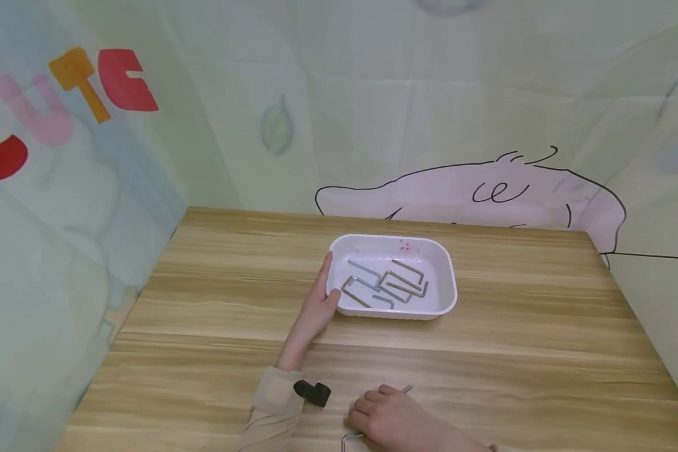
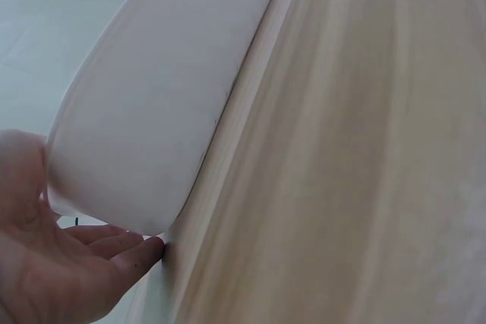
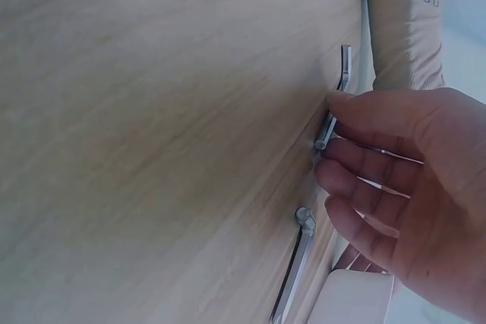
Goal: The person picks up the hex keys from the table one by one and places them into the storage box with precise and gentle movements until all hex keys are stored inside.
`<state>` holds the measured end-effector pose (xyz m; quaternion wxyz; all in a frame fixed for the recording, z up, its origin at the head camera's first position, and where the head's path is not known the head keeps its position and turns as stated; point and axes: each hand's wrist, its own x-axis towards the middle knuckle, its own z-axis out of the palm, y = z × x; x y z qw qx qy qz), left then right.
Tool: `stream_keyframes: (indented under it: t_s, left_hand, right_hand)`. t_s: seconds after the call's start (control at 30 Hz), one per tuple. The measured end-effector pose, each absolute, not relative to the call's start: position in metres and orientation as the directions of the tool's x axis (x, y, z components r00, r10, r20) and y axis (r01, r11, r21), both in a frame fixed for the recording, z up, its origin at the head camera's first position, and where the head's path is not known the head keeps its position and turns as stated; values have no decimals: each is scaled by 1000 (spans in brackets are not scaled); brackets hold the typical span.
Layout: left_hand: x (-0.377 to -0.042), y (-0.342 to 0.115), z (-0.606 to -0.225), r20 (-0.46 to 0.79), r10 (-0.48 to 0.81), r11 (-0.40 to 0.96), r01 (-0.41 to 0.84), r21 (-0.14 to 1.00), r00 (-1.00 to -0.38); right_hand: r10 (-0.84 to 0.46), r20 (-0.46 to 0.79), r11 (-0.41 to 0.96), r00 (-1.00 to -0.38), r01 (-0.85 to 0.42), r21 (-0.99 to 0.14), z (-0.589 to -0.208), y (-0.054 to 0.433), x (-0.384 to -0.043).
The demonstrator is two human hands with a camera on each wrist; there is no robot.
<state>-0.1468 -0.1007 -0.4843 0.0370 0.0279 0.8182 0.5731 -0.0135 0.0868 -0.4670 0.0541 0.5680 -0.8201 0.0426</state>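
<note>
A white plastic tray holds several bent metal hex keys. My left hand grips the tray's left end, the thumb at the near rim; in the left wrist view its fingers reach to the bottom corner. Low in the head view, my right hand is at the tabletop with its fingers bent. The right wrist view shows its thumb and fingers pinching a hex key at the wood. Another hex key lies beyond those fingers, its tip poking out past the hand from above.
The wooden table has its back edge against a printed cloth with cartoon shapes and letters. Cloth also hangs along both sides. A black band-like device sits on the left sleeve.
</note>
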Motion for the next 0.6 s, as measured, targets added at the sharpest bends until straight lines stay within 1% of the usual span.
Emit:
stream_keyframes:
  t_s: [0.17,0.3,0.5,0.6]
  left_hand:
    - [-147,-99,-485,-32,91,341,1,940,-995]
    - [-147,-99,-484,-41,95,343,-6,939,-995]
    - [-146,-100,-483,-38,100,339,-2,941,-994]
    - [-145,-101,-483,-37,101,338,-1,941,-994]
  right_hand:
    - [-924,156,355,-350,-935,5,-468,87,-14]
    - [-923,143,361,-357,-933,-1,-468,86,-14]
    - [-920,135,375,-367,-926,41,-468,84,-13]
    - [-920,126,378,-370,-925,45,-469,84,-13]
